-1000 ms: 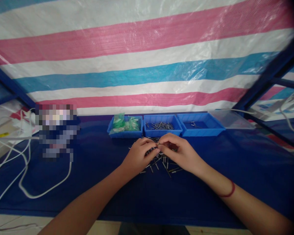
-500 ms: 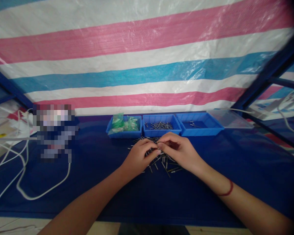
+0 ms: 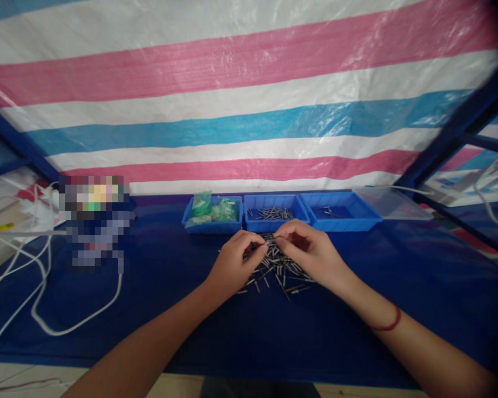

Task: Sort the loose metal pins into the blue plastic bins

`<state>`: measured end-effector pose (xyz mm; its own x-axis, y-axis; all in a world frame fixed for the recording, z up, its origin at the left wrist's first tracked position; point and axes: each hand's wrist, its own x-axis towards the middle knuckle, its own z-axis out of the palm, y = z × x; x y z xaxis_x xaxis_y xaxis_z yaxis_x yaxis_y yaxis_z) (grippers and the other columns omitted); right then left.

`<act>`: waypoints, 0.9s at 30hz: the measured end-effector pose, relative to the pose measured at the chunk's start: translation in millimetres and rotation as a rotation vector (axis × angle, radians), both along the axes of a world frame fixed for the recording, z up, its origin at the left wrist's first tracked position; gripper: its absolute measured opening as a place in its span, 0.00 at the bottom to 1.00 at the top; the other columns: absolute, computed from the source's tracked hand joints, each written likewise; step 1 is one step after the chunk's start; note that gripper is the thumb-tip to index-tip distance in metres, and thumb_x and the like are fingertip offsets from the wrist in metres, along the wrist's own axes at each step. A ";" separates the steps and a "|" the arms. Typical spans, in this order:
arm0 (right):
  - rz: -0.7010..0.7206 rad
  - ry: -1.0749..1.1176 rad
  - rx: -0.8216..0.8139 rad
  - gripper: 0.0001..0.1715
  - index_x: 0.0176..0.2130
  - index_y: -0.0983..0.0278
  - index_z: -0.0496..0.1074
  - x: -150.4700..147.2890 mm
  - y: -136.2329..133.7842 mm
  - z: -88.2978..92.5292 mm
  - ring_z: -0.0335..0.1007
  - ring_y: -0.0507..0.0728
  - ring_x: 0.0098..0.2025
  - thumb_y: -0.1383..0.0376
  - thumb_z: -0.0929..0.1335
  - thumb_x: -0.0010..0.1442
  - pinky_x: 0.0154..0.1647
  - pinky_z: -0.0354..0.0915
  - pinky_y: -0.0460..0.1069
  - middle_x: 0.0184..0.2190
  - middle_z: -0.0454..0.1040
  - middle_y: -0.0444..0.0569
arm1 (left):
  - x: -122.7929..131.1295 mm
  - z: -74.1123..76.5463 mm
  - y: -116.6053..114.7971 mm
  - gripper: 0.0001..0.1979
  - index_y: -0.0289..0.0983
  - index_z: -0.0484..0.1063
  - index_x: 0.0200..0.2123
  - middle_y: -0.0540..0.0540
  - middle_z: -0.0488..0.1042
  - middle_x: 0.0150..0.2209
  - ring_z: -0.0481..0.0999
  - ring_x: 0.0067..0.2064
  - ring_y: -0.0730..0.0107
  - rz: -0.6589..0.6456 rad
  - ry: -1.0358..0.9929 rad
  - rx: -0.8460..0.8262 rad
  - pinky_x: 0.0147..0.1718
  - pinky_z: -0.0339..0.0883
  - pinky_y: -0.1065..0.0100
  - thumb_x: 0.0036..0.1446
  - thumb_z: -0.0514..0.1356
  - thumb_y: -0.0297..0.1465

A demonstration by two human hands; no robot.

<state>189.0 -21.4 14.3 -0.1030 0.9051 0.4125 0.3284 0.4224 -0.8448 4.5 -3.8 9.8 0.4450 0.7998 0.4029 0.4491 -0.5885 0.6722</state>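
A loose pile of pop rivets [image 3: 280, 266] lies on the blue table, in front of the bins. Over its left side, my left hand [image 3: 237, 260] is closed in a pinch, thumb against forefinger. My right hand [image 3: 311, 251] pinches in the same way above the right side of the pile. A small gap parts the two sets of fingertips, with rivets showing below. Whatever sits in either pinch is too small to make out.
Behind the pile stand a blue bin [image 3: 213, 226] with green bags, a middle bin [image 3: 276, 224] with rivets, and a right bin [image 3: 342, 224] with a few rivets. A clear plastic sheet [image 3: 398, 204] lies right of them. White cables [image 3: 58, 333] run across the left side.
My fingertips, touching or nearly touching before, have moved apart; the right hand has shifted slightly right and up. The whole view has also shifted a little.
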 end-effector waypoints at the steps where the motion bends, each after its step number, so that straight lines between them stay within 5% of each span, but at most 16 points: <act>1: -0.004 -0.028 0.014 0.05 0.33 0.62 0.69 1.2 0.5 0.2 0.65 0.53 0.29 0.63 0.67 0.58 0.28 0.63 0.48 0.29 0.69 0.46 | -0.5 0.8 0.1 0.06 0.37 0.71 0.35 0.47 0.72 0.34 0.71 0.34 0.71 0.019 -0.011 0.007 0.36 0.65 0.70 0.60 0.56 0.33; 12: 0.076 -0.303 0.124 0.07 0.33 0.62 0.69 6.7 0.9 6.0 0.67 0.54 0.31 0.65 0.63 0.61 0.30 0.63 0.48 0.31 0.71 0.48 | -3.5 5.3 -1.2 0.07 0.37 0.69 0.39 0.47 0.72 0.36 0.71 0.37 0.69 0.053 0.000 0.060 0.38 0.64 0.68 0.60 0.57 0.33; 21: -0.654 -0.778 0.203 0.10 0.33 0.63 0.71 93.8 34.2 1.5 0.69 0.60 0.31 0.60 0.64 0.58 0.32 0.62 0.53 0.31 0.73 0.53 | -9.4 1.5 -1.5 0.15 0.43 0.73 0.46 0.45 0.71 0.48 0.67 0.47 0.59 -0.026 0.507 0.142 0.42 0.58 0.59 0.60 0.57 0.42; 27: -0.656 -0.873 0.191 0.14 0.39 0.64 0.71 96.9 36.1 -4.3 0.70 0.62 0.33 0.57 0.64 0.59 0.31 0.63 0.53 0.33 0.73 0.55 | -8.5 0.2 -1.6 0.08 0.45 0.74 0.40 0.48 0.73 0.43 0.66 0.45 0.62 -0.039 0.541 0.158 0.40 0.54 0.61 0.61 0.57 0.37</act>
<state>285.9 14.8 10.0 0.0495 0.8199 0.5704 0.9870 0.0471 -0.1534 -4.0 -5.4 10.0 0.6496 0.7270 0.2224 0.6811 -0.6865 0.2547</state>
